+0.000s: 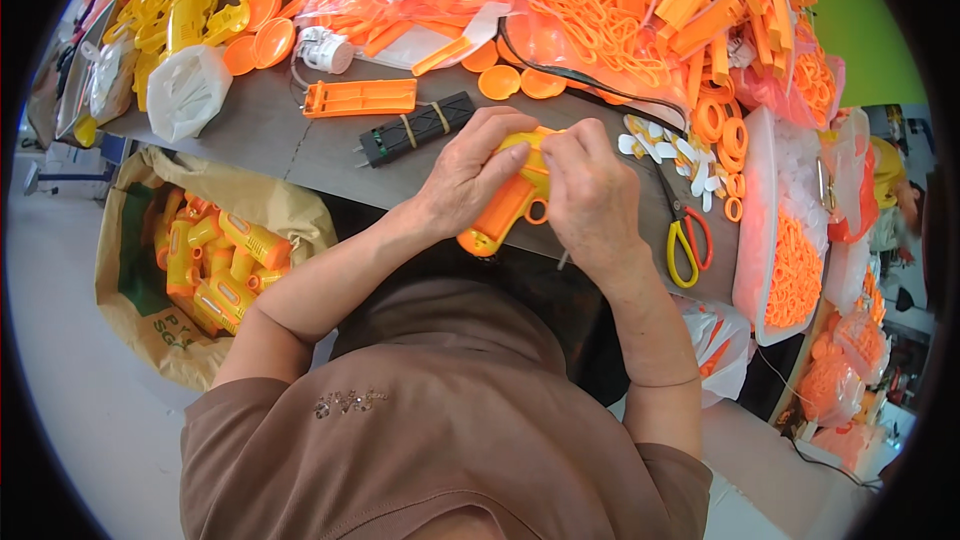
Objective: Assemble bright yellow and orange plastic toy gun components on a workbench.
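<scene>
Both hands are closed on an orange and yellow plastic toy gun (508,208), held at the near edge of the table. My left hand (478,168) grips its left side, thumb lying along the top. The fingers of my right hand (592,190) pinch its upper right end and hide that part. A small orange loop sticks out from the toy's side, close to the right palm. Below the right hand a thin grey tip shows; what it belongs to is hidden. Just beyond the left hand lies a black battery-like block (416,130) with tan bands.
A paper bag (135,290) of yellow-orange toy bodies stands at left. Scissors (686,240) lie right of my hands, near a white tub (757,240) of orange rings. Orange parts, yellow parts and white motor units (325,50) crowd the table's far side. A black cable (590,88) crosses there.
</scene>
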A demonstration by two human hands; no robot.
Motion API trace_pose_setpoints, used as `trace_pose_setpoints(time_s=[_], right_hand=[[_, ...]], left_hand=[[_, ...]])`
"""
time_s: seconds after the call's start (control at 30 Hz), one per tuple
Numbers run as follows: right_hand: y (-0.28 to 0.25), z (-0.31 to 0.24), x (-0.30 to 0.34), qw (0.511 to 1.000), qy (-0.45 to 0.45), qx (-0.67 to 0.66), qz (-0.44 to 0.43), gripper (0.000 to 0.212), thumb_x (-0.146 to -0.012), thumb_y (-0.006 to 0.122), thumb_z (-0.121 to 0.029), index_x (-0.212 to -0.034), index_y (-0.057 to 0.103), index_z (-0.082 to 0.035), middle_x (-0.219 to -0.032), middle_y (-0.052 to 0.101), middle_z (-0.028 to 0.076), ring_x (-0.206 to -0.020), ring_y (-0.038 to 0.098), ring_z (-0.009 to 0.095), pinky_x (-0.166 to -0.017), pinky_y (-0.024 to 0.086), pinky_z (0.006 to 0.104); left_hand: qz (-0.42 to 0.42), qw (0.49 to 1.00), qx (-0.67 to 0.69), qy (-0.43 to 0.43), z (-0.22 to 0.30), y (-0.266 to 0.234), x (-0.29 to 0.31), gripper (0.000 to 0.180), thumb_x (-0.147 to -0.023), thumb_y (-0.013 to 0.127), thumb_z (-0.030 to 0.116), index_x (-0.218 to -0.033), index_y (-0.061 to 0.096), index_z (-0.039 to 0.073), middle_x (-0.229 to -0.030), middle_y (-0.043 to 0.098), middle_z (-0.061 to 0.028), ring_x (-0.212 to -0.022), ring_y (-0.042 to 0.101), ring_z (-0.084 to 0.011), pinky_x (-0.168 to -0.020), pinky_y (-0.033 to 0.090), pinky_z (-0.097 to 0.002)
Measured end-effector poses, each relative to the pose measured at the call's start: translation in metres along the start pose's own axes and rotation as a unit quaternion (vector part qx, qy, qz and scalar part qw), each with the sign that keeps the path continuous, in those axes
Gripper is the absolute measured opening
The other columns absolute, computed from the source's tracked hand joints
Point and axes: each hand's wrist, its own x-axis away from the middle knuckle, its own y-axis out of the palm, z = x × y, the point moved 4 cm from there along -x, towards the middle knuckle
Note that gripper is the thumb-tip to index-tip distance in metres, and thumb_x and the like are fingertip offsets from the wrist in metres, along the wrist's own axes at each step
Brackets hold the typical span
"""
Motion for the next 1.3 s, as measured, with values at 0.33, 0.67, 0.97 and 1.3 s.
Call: trace_pose_setpoints(time_s=[0.33, 0.67, 0.97, 1.3], right_hand=[[-0.035, 0.068, 0.011, 0.984, 0.128, -0.079, 0.090, 0.014, -0.087, 0.059, -0.007, -0.099, 0.060, 0.001, -0.088, 0.060, 0.012, -0.068, 0.057, 0.020, -0.058, 0.045, 0.0280], [-0.018, 0.119, 0.036, 0.989, 0.059, 0.117, 0.064, 0.011, -0.074, 0.067, -0.004, -0.083, 0.060, -0.002, -0.083, 0.054, 0.011, -0.081, 0.053, 0.030, -0.076, 0.043, 0.0366], [-0.041, 0.115, 0.047, 0.793, 0.271, -0.532, 0.122, 0.003, -0.091, 0.056, -0.005, -0.091, 0.056, -0.001, -0.083, 0.059, 0.005, -0.064, 0.051, 0.009, -0.052, 0.041, 0.0222], [-0.060, -0.003, 0.039, 0.973, -0.161, -0.109, 0.128, 0.022, -0.080, 0.058, 0.009, -0.100, 0.056, 0.000, -0.089, 0.062, 0.017, -0.067, 0.062, 0.024, -0.057, 0.052, 0.0302]], left_hand=[[-0.025, 0.998, 0.036, -0.051, -0.001, -0.002, 0.008, 0.039, -0.096, 0.052, 0.023, -0.127, 0.046, -0.001, -0.123, 0.047, -0.0166, -0.114, 0.049, -0.0264, -0.097, 0.038, -0.0320], [-0.015, 0.999, -0.025, -0.017, 0.003, 0.000, 0.009, 0.040, -0.096, 0.052, 0.022, -0.127, 0.045, -0.002, -0.124, 0.048, -0.0194, -0.114, 0.049, -0.0302, -0.097, 0.039, -0.0337], [0.061, 0.979, -0.139, 0.135, 0.055, -0.016, -0.001, 0.039, -0.085, 0.066, 0.016, -0.118, 0.054, -0.002, -0.117, 0.054, -0.0189, -0.108, 0.053, -0.0283, -0.090, 0.043, -0.0350], [-0.122, 0.844, 0.416, -0.317, 0.065, 0.009, -0.002, 0.040, -0.095, 0.054, 0.034, -0.099, 0.061, -0.005, -0.077, 0.065, -0.0112, -0.058, 0.060, -0.0113, -0.050, 0.048, -0.0208]])
